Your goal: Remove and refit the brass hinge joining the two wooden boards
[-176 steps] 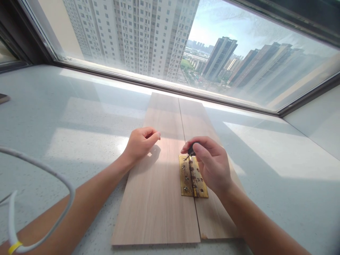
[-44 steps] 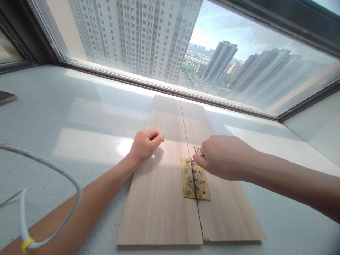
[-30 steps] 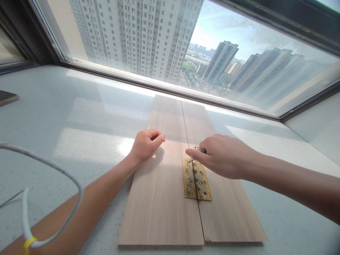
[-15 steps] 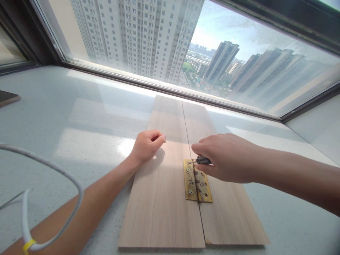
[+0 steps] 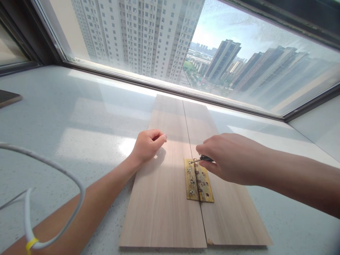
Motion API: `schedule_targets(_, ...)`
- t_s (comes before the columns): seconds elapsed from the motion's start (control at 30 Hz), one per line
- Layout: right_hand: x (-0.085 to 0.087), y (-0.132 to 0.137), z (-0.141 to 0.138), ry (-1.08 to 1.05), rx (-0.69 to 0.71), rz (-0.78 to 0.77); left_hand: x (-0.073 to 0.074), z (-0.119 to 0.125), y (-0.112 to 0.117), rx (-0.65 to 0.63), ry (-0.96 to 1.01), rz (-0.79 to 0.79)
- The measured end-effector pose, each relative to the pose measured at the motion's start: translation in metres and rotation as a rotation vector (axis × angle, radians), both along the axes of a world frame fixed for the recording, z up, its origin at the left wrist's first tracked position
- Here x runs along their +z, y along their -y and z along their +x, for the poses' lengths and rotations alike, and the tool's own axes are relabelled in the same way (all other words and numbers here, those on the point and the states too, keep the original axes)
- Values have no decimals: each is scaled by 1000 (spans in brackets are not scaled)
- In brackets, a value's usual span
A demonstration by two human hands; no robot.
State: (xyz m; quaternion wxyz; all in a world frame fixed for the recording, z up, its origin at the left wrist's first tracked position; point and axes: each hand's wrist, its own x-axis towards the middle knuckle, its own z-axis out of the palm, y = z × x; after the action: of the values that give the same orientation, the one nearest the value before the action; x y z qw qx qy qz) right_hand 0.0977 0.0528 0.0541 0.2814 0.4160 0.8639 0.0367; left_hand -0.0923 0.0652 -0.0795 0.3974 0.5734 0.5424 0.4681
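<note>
My right hand (image 5: pixel 233 159) grips a screwdriver (image 5: pixel 207 158) by its dark handle, most of which the fingers hide. Its thin shaft points left, and the tip is at the top left screw of a brass hinge (image 5: pixel 192 182). The worn, stained hinge lies open across the seam between two wooden boards. Several screws show in its left leaf; the holes of the right leaf look bare. Over the left board (image 5: pixel 164 209) my left hand (image 5: pixel 150 144) is closed, thumb against curled fingers; whatever it may hold is hidden. The right board (image 5: pixel 233 216) lies alongside.
The boards lie on a speckled white sill (image 5: pixel 87 120) below a dark-framed window (image 5: pixel 170 90). A white cable (image 5: pixel 67 170) with a yellow tie loops at the lower left, before my left forearm. A dark flat object (image 5: pixel 9 98) sits at the left edge.
My right hand has shifted slightly right, showing more of the screwdriver's shaft, whose tip stays at the top left screw. The left hand stays closed in the same place.
</note>
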Motion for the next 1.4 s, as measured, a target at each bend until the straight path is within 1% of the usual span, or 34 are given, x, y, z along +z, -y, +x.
schedule_targets(0.1,-1,-2,5,-2,111,-4,0,0,0,7,-9,8)
schedule_targets(0.2,-3,-5,12,-29,287,-27,0,0,0,7,-13,10)
schedule_targets(0.23,-3,-5,13,-35,317,-18,0,0,0,8,-12,7)
schedule_targets(0.27,-3,-5,14,-37,312,3,0,1,0,9,-11,2)
schedule_targets(0.3,-3,-5,13,-34,266,35,0,1,0,11,-10,-3)
schedule_targets(0.37,-4,-3,10,-21,88,89,0,1,1,10,-9,-6)
schedule_targets(0.43,-4,-1,4,-6,-84,104,0,1,1,8,-6,1)
schedule_targets(0.47,-4,0,1,5,-140,98,0,1,1,8,-2,2)
schedule_targets(0.53,-5,1,-4,21,-177,72,0,1,1,9,6,-3)
schedule_targets(0.57,-5,2,-5,26,-163,62,0,1,1,10,9,-5)
schedule_targets(0.63,-6,3,-5,27,-89,52,0,1,1,8,8,-4)
schedule_targets(0.77,-7,4,0,5,163,26,1,1,1,9,-2,-12)
schedule_targets(0.8,-7,3,1,-13,198,16,1,1,1,12,-3,-14)
schedule_targets(0.83,-7,3,1,-41,195,13,1,1,1,14,-5,-12)
schedule_targets(0.87,-7,3,1,-81,146,19,1,1,1,15,-7,-8)
schedule_targets(0.93,-7,2,0,-150,-55,51,1,1,0,13,-7,-6)
schedule_targets(1.0,-7,1,-1,-144,-251,96,1,1,1,9,-2,-11)
schedule_targets(1.03,-7,1,-1,-111,-312,114,2,1,1,8,2,-14)
schedule_targets(1.1,-7,1,-1,-38,-345,119,2,1,1,6,9,-22)
schedule_targets(1.17,-7,1,-1,-14,-302,84,2,1,1,6,11,-28)
schedule_targets(1.2,-6,1,-1,-11,-259,62,2,1,1,7,11,-30)
schedule_targets(1.27,-4,1,0,3,-127,27,2,1,1,8,10,-34)
schedule_targets(1.33,-2,0,1,20,34,1,3,1,1,7,13,-38)
schedule_targets(1.4,-1,-1,4,18,143,-3,3,1,1,7,13,-39)
